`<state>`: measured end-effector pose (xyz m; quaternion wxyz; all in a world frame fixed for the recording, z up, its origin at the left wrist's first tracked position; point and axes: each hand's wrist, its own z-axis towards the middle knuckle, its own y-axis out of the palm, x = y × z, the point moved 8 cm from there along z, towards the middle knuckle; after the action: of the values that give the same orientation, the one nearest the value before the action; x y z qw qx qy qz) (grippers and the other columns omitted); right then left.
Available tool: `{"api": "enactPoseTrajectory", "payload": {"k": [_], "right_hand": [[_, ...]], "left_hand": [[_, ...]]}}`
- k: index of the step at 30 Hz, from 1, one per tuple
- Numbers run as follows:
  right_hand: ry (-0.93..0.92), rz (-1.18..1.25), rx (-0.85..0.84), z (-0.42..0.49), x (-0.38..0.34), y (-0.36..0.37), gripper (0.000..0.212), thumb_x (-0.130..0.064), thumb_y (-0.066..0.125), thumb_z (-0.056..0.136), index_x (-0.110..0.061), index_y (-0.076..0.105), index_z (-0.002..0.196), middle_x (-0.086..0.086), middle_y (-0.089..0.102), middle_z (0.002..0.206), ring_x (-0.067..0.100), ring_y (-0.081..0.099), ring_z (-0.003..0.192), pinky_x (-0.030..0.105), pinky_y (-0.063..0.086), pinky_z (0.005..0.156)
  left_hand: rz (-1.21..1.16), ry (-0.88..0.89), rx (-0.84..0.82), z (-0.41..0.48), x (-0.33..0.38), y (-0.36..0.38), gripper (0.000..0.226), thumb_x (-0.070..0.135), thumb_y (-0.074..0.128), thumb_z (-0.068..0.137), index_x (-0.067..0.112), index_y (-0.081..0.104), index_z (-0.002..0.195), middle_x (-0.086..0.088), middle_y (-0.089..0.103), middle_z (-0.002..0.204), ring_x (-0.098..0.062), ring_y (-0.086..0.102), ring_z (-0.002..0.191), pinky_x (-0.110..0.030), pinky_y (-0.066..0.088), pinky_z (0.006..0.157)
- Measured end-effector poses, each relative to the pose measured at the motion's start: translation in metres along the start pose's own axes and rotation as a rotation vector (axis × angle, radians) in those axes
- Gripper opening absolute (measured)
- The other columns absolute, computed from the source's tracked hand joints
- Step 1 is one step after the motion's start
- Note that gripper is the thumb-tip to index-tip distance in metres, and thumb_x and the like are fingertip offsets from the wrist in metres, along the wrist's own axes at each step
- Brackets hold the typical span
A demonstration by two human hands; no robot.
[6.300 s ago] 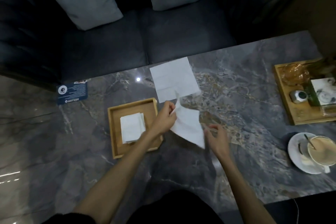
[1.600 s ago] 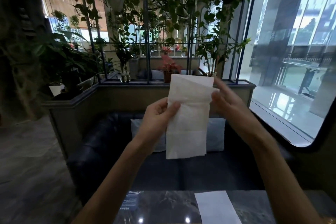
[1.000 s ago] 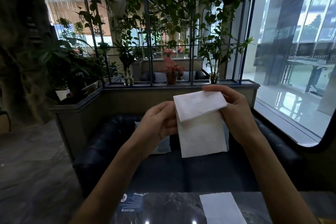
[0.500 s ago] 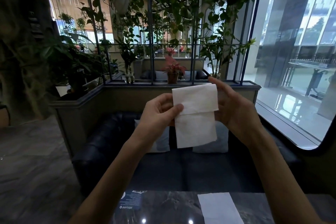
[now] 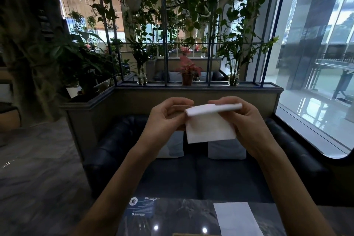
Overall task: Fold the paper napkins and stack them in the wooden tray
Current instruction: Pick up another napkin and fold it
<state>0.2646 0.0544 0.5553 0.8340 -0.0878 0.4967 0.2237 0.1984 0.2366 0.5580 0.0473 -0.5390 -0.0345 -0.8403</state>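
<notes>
Tabletop: flat napkin, blue card, unreadable print

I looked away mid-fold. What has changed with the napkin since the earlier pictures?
The napkin was lifted off the table and held up, then its top half was folded down, so the long strip is now a short rectangle. The left hand and right hand still pinch it. The flat napkin on the table stayed put.

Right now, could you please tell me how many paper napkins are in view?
2: one folded napkin pinched between the left hand and right hand, one flat napkin on the table below. Others may lie out of frame.
</notes>
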Motion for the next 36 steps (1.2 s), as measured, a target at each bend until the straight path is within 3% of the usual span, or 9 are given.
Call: {"api": "enactPoseTrajectory", "payload": {"k": [3, 9, 12, 15, 22, 26, 29, 32, 36], "right_hand": [[-0.020, -0.026, -0.014, -0.001, -0.001, 0.001, 0.049, 0.012, 0.055, 0.090, -0.028, 0.078, 0.075, 0.001, 0.078, 0.112, 0.018, 0.073, 0.104, 0.026, 0.059, 0.070], [-0.070, -0.060, -0.026, -0.003, 0.002, -0.008, 0.046, 0.014, 0.057, 0.090, -0.021, 0.077, 0.068, 0.005, 0.079, 0.106, 0.019, 0.073, 0.102, 0.027, 0.059, 0.070], [-0.086, -0.098, -0.059, -0.003, 0.004, -0.011, 0.049, 0.016, 0.058, 0.089, -0.022, 0.075, 0.065, 0.006, 0.078, 0.107, 0.019, 0.072, 0.104, 0.027, 0.058, 0.074], [-0.101, -0.179, -0.085, -0.004, 0.004, -0.013, 0.054, 0.019, 0.058, 0.087, -0.027, 0.078, 0.066, -0.001, 0.079, 0.110, 0.016, 0.071, 0.109, 0.025, 0.057, 0.080], [0.236, 0.136, -0.130, -0.009, 0.043, -0.023, 0.039, -0.023, 0.047, 0.096, -0.029, 0.070, 0.127, 0.005, 0.070, 0.130, 0.023, 0.070, 0.114, 0.036, 0.061, 0.085], [0.198, 0.030, 0.017, -0.014, 0.062, -0.030, 0.041, -0.024, 0.070, 0.092, -0.032, 0.064, 0.132, 0.005, 0.076, 0.110, 0.017, 0.074, 0.097, 0.033, 0.060, 0.078], [0.144, -0.064, 0.067, -0.014, 0.069, -0.032, 0.049, -0.007, 0.067, 0.094, -0.025, 0.058, 0.138, -0.001, 0.078, 0.090, 0.011, 0.073, 0.085, 0.024, 0.058, 0.072], [0.158, -0.143, 0.012, -0.011, 0.075, -0.022, 0.054, -0.007, 0.067, 0.094, -0.025, 0.054, 0.143, -0.002, 0.079, 0.094, 0.010, 0.073, 0.088, 0.020, 0.057, 0.075], [0.257, -0.173, 0.059, -0.021, 0.115, -0.014, 0.058, -0.035, 0.069, 0.090, -0.029, 0.051, 0.145, -0.015, 0.078, 0.088, 0.001, 0.073, 0.085, 0.014, 0.055, 0.070]], "left_hand": [[-0.151, -0.114, -0.030, -0.001, -0.014, 0.003, 0.021, 0.013, 0.066, 0.092, 0.012, 0.069, 0.113, -0.005, 0.076, 0.108, -0.019, 0.073, 0.097, -0.034, 0.062, 0.077], [-0.421, -0.351, -0.070, -0.006, -0.041, 0.012, 0.031, 0.025, 0.049, 0.102, 0.005, 0.064, 0.120, -0.020, 0.071, 0.120, -0.028, 0.072, 0.100, -0.038, 0.062, 0.081], [-0.413, -0.347, -0.077, -0.005, -0.043, 0.015, 0.036, 0.034, 0.056, 0.097, 0.006, 0.066, 0.117, -0.014, 0.076, 0.111, -0.025, 0.074, 0.101, -0.035, 0.062, 0.080], [-0.285, -0.263, -0.070, -0.003, -0.041, 0.016, 0.023, 0.019, 0.066, 0.094, 0.008, 0.069, 0.114, -0.006, 0.076, 0.102, -0.017, 0.074, 0.093, -0.028, 0.061, 0.078], [-0.083, -0.100, 0.105, -0.002, -0.040, 0.008, 0.018, 0.005, 0.067, 0.093, 0.009, 0.069, 0.110, -0.013, 0.075, 0.107, -0.016, 0.072, 0.091, -0.023, 0.059, 0.072], [-0.017, -0.086, 0.138, -0.006, -0.049, 0.006, 0.019, 0.002, 0.066, 0.092, 0.008, 0.068, 0.111, -0.014, 0.073, 0.108, -0.016, 0.071, 0.092, -0.028, 0.060, 0.075], [-0.042, -0.209, 0.076, -0.012, -0.069, 0.012, 0.021, 0.007, 0.066, 0.093, 0.009, 0.065, 0.114, -0.014, 0.073, 0.105, -0.016, 0.072, 0.086, -0.029, 0.061, 0.067], [-0.034, -0.325, -0.030, -0.022, -0.095, 0.021, 0.023, 0.021, 0.069, 0.093, 0.010, 0.066, 0.113, -0.012, 0.076, 0.101, -0.019, 0.075, 0.086, -0.030, 0.062, 0.066], [0.003, -0.349, 0.060, -0.031, -0.138, 0.017, 0.018, 0.020, 0.067, 0.094, 0.005, 0.069, 0.104, -0.005, 0.078, 0.092, -0.010, 0.074, 0.079, -0.021, 0.058, 0.062]]}}
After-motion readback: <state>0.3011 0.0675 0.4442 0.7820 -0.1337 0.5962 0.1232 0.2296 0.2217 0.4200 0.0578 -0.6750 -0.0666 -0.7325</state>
